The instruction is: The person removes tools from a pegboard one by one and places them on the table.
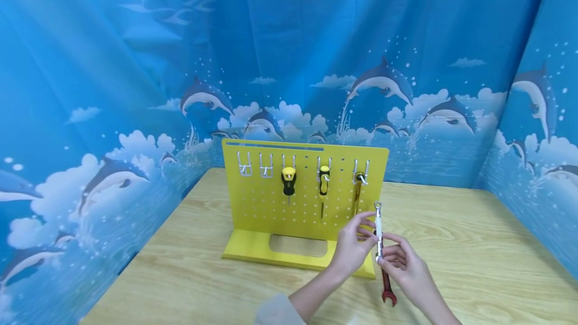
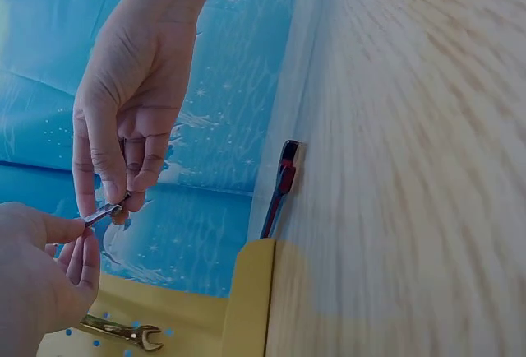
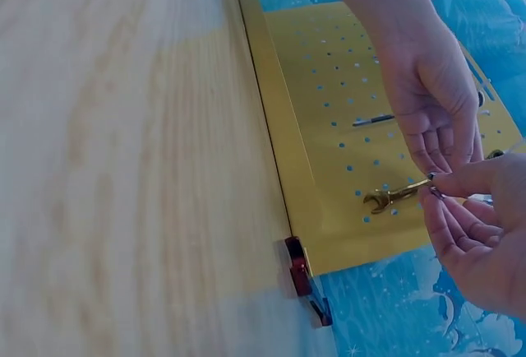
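A silver wrench point(image 1: 379, 227) stands nearly upright in front of the pegboard's right edge, its ring end at the top. My left hand point(image 1: 351, 246) pinches it from the left between thumb and fingers. From the right, my right hand point(image 1: 406, 267) grips its lower end with thumb and fingertips. Both hands appear with the wrench between them in the left wrist view, where fingers cover part of it. Below the hands, a red wrench point(image 1: 388, 290) lies on the table beside the pegboard base, partly hidden by the right hand in the head view.
The yellow pegboard point(image 1: 266, 209) stands on the wooden table point(image 1: 180, 275). Two screwdrivers, one with a stubby handle point(image 1: 289, 180) and one slimmer point(image 1: 323, 182), hang on it, as does a gold wrench point(image 1: 357, 197). Two hooks point(image 1: 244, 164) at the left carry nothing. A blue dolphin curtain point(image 1: 280, 54) surrounds the table.
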`<act>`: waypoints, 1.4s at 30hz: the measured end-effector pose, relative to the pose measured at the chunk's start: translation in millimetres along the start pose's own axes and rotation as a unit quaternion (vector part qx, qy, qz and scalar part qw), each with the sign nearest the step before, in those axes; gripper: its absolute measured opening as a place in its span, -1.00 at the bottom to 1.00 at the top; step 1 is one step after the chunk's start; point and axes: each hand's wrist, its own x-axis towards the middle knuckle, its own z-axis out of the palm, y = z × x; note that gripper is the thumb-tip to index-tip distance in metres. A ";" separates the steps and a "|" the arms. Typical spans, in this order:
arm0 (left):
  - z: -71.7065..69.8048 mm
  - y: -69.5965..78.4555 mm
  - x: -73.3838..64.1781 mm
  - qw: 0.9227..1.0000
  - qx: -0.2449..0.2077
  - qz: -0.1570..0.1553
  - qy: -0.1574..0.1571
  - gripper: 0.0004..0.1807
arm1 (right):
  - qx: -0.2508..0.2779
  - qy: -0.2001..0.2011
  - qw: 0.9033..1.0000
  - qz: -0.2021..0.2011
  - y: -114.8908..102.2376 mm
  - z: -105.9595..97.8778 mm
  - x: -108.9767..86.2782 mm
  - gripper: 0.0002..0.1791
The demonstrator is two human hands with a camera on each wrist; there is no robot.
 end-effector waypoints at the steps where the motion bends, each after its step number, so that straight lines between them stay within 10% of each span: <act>1: 2.1 -1.2 0.4 1.000 -0.002 -0.006 0.001 -0.44 | -0.008 -0.001 1.000 -0.006 1.3 -1.4 -0.3 -0.43; 11: 21.6 -14.9 2.2 0.999 -0.019 -0.045 0.007 -0.40 | -0.058 -0.006 0.997 -0.041 17.0 -11.7 -2.5 -0.30; 27: 38.6 -40.3 3.2 0.995 -0.009 -0.101 -0.009 -0.34 | -0.061 -0.037 0.995 0.075 37.6 -19.8 -6.6 -0.29; 42: 46.4 -57.8 2.0 0.990 0.036 -0.136 -0.030 -0.39 | -0.035 -0.083 0.993 0.078 56.1 -24.5 -10.7 -0.31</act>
